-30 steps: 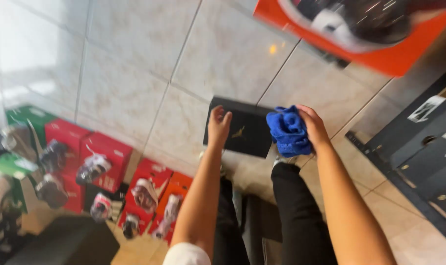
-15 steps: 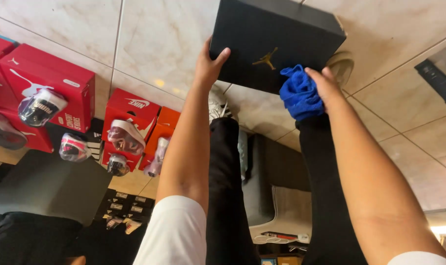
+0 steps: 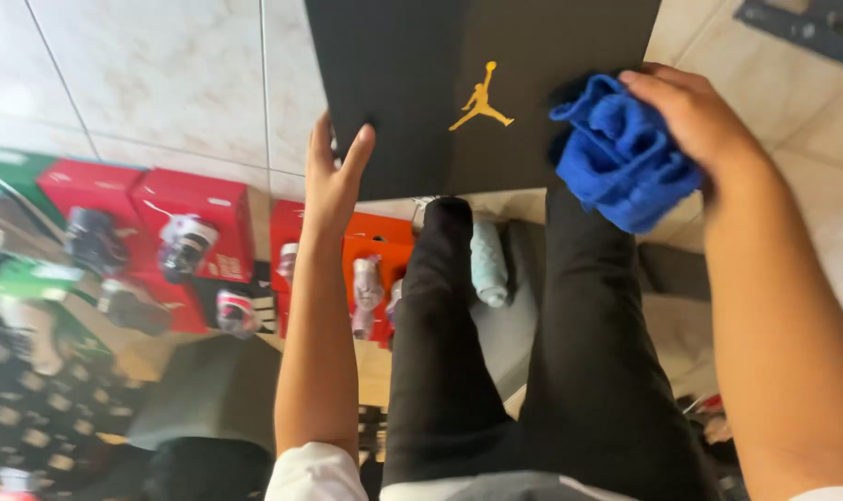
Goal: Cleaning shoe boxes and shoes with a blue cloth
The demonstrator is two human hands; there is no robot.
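A black shoe box (image 3: 412,83) with a small gold figure on its lid rests on my knees, filling the top middle of the head view. My left hand (image 3: 333,176) grips its left edge, fingers on the lid. My right hand (image 3: 695,116) presses a bunched blue cloth (image 3: 616,153) against the box's right side. My legs in black trousers (image 3: 495,362) run down the middle of the frame.
Red, orange and green shoe boxes (image 3: 175,209) with shoes on them are stacked on the tiled floor (image 3: 152,83) to the left. A pale shoe (image 3: 488,264) shows between my legs. A dark mat (image 3: 806,23) lies at top right.
The black box has come much closer and now fills the top of the view. My right hand with the blue cloth has stayed on its right side, my left on its left edge.
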